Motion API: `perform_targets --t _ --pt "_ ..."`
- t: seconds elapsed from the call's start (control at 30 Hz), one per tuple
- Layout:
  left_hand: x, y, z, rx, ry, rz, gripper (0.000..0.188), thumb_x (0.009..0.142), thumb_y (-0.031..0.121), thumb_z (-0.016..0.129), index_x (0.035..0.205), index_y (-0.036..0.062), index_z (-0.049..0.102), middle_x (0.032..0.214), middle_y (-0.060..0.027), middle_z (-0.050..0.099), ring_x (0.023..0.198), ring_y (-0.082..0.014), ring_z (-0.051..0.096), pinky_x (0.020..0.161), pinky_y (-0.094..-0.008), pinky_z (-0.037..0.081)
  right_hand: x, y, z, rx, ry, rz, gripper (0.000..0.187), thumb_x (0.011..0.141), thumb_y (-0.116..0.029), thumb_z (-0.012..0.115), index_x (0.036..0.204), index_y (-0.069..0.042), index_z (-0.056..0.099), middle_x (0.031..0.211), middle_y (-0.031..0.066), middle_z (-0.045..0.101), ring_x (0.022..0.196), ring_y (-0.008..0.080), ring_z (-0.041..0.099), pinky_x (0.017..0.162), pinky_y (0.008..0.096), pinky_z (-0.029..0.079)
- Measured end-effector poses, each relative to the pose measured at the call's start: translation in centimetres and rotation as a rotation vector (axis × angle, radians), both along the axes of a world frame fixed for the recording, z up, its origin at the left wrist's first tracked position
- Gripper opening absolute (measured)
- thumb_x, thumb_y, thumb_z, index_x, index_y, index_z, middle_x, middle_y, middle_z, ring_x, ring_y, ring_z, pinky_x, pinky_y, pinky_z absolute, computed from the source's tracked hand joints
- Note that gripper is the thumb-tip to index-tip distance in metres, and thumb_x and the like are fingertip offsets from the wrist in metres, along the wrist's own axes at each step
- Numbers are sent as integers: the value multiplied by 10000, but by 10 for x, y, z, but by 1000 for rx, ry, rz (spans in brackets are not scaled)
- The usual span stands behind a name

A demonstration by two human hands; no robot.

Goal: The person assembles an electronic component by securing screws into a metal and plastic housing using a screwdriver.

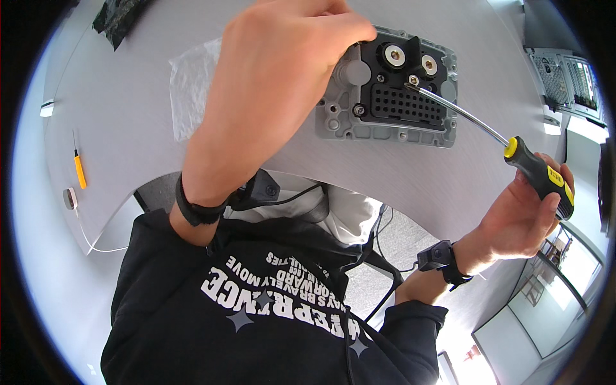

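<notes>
My right hand (521,221) is closed round the black and yellow handle of a screwdriver (475,120). Its metal shaft slants up and left, and the tip lies by a small round metal fitting (414,80) on a black connector block (407,106). This block is set in a grey cast-metal housing (343,131) on the table. Two large round terminals with metal centres, one of them the left terminal (394,56), stand on the block. Bent over the housing's upper left corner, my left hand (289,38) has its fingers pinched together at the block's edge; what they hold is hidden.
A clear plastic bag (192,90) lies left of the housing, partly behind my left forearm. Farther left are a thin orange-handled tool (79,170) and a small white device (69,199) with a cable. Black crumpled wrapping (122,19) lies at the far left of the table (308,163).
</notes>
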State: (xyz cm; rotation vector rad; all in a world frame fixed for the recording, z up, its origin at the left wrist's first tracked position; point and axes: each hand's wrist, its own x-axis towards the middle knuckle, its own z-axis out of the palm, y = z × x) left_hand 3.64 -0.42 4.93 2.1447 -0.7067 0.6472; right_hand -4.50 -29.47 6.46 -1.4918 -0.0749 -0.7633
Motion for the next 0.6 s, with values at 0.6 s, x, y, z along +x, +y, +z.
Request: perform_targets --t 0.6 --pt "7 -2 -6 -97 -77 -54 176 723 -61 690 884 7 673 794 -96 659 701 -242 617 604 -305 501 -3 -5 0 14 -4 2 556 810 -258 727 1267 -12 527 1114 262 620 1021 380 626 863 403 537"
